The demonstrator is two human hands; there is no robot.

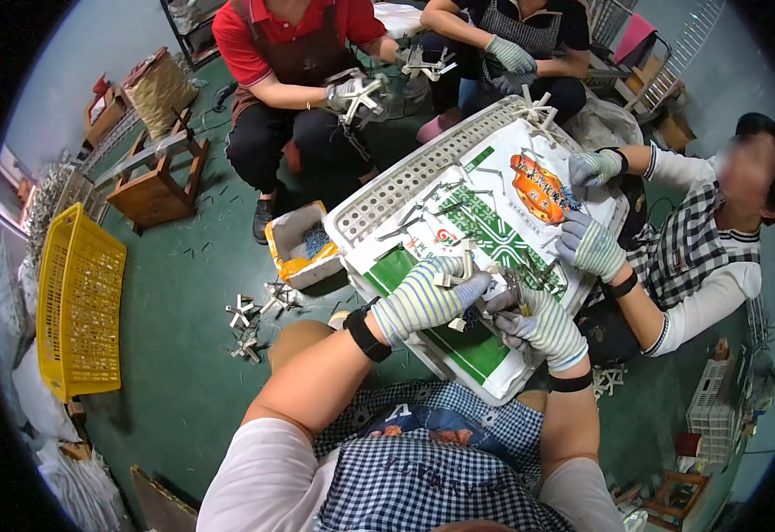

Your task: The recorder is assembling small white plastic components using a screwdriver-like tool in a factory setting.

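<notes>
My left hand [427,300], in a striped work glove, is closed on a cream plastic part with arms [468,259] above the near end of a covered crate. Close beside it, my right hand [547,330], gloved alike, has its fingers bent together around something small. Glove and shadow hide most of that thing. The white and green printed sack [485,355] under both hands covers the upturned white plastic crate [387,197]. Thin dark metal pieces [411,217] lie scattered over the sack.
A white tub with an orange edge [297,266] holds small dark pieces left of the crate. Several cream star-shaped parts [246,310] lie on the green floor. A tall yellow basket [82,301] stands far left. Three co-workers sit around, one with gloved hands [596,248] over the sack's right side.
</notes>
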